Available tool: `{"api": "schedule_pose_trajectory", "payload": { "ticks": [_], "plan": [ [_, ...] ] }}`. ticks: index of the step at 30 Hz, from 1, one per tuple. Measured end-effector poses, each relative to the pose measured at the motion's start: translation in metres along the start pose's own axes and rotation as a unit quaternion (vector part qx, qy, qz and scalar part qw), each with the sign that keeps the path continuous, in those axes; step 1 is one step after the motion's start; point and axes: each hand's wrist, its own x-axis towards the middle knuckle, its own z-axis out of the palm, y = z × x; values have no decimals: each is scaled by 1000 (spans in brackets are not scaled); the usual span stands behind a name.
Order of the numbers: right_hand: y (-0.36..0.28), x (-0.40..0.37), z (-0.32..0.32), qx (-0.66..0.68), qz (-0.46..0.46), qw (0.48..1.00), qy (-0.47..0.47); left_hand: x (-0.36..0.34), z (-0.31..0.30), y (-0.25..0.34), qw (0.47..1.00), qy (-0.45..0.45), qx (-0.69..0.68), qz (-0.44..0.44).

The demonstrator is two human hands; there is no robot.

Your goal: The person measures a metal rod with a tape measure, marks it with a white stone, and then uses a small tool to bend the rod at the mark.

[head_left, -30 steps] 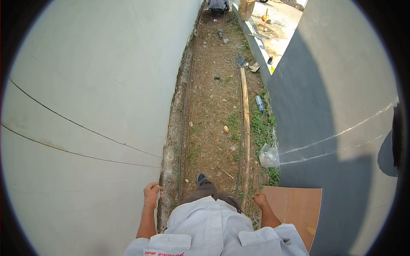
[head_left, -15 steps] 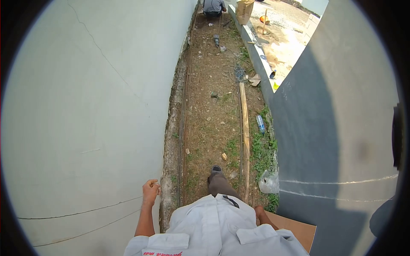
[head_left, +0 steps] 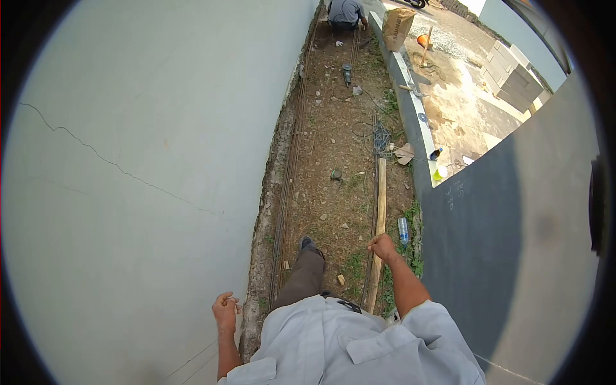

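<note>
Beside the pale wall at the lower left hangs my left hand (head_left: 225, 312). Its fingers are curled in, and whether a small thing sits between them I cannot make out. My right hand (head_left: 383, 247) swings forward over the long wooden plank (head_left: 382, 192), apart from it as far as I can see. Its fingers are folded closed, with nothing showing in them. Just right of this hand, a clear plastic bottle (head_left: 403, 230) lies on the weeds. Long thin rusty rods (head_left: 286, 186) run along the ground by the left wall.
An angle grinder (head_left: 347, 74) lies farther up the strip, near tangled wire (head_left: 381, 138). At the far end a person (head_left: 345, 14) crouches. A paper sack (head_left: 398, 27) stands on the low wall (head_left: 410, 106) at the right. Grey blocks (head_left: 512, 77) are stacked beyond.
I have walked forward, with the other leg now ahead. My right hand has swung from beside my body to the front. My left hand stays low by the wall.
</note>
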Motion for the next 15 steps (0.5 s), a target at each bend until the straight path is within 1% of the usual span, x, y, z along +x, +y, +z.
{"api": "schedule_pose_trajectory", "payload": {
  "ticks": [1, 2, 3, 5, 6, 8, 9, 11, 12, 14, 15],
  "plan": [
    [-14, 17, 1, -4, -4, 1000, -14, 13, 9, 24, 999, 21, -31, 20],
    [-28, 35, 1, -6, -8, 1000, -25, 30, 17, 52, 999, 18, -31, 18],
    [-40, 50, 3, -8, -2, 1000, -26, 44, 24, 82, 997, 44, -40, 51],
    [-49, 73, 8, -106, 17, 992, -61, 60, 35, 139, 990, 88, -44, 102],
    [-52, 85, 8, -112, -7, 992, -63, 69, 39, 172, 985, 105, -37, 129],
    [-73, 101, -4, -91, 3, 993, -72, 81, 41, 227, 967, 146, 28, 207],
    [-85, 112, -11, -67, 4, 995, -72, 83, 40, 250, 968, 145, 35, 200],
    [-93, 145, -15, -72, 8, 995, -67, 90, 40, 291, 936, 244, 89, 236],
    [-94, 163, -17, -77, 7, 995, -56, 94, 37, 306, 937, 243, 94, 232],
    [-104, 199, -24, -85, 14, 994, -69, 101, 30, 320, 946, 281, 66, 147],
    [-107, 219, -24, -92, 17, 993, -78, 103, 35, 321, 938, 310, 81, 135]
  ]
}}
